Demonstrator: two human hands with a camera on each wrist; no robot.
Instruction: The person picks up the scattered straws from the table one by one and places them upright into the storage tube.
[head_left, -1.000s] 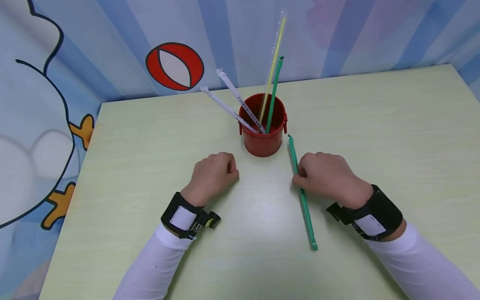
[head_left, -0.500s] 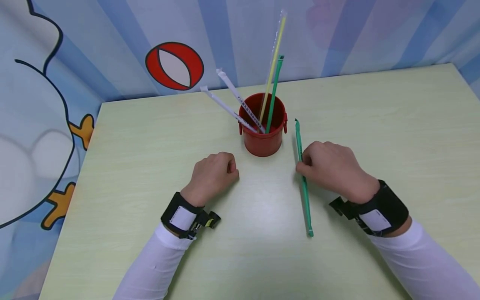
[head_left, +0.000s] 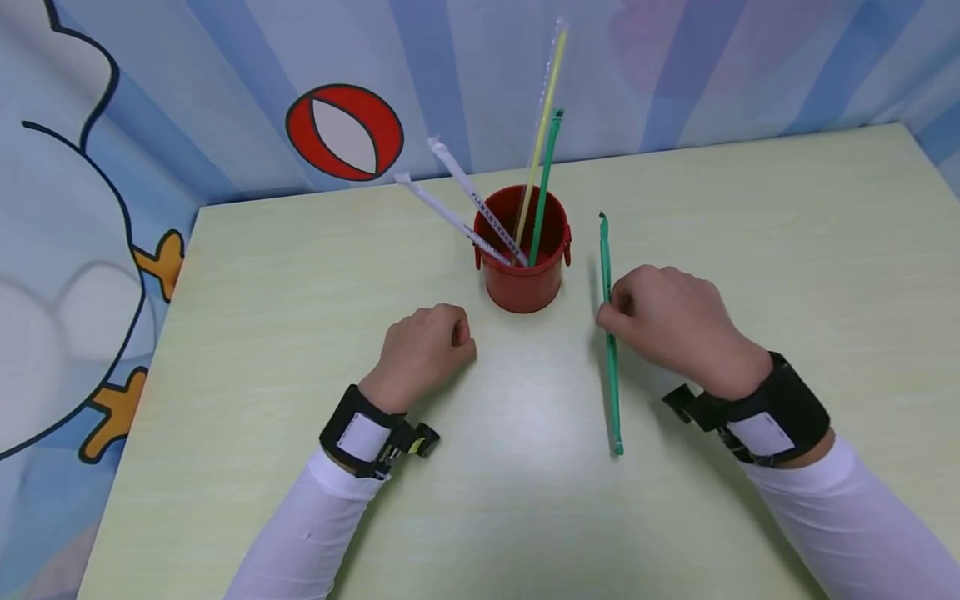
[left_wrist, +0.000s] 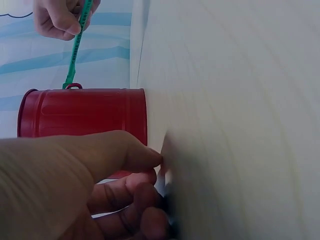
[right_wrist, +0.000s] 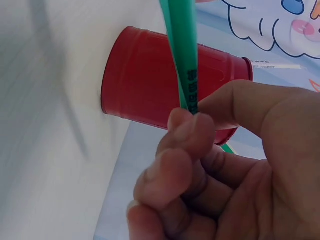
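Note:
My right hand (head_left: 671,325) pinches a green paper-wrapped straw (head_left: 613,375) near its middle, between thumb and fingertips. The straw is raised over the table, to the right of a red bucket (head_left: 523,287), with its far end tilted up. Dark print shows on the wrapper (right_wrist: 189,60) in the right wrist view. Left of the bucket's front, my left hand (head_left: 423,350) rests on the table with loosely curled fingers and holds nothing. In the left wrist view its thumb (left_wrist: 145,156) and fingertips lie against the tabletop, in front of the bucket (left_wrist: 85,112).
Inside the bucket lean two white wrapped straws (head_left: 480,204), a yellow straw (head_left: 542,137) in clear wrapping and another green straw (head_left: 546,183). The pale wooden table (head_left: 787,275) ends at the back against a blue printed curtain (head_left: 510,75).
My right hand has moved away from me and slightly right, carrying the green straw, which has turned more upright in the head view. The left hand has stayed put.

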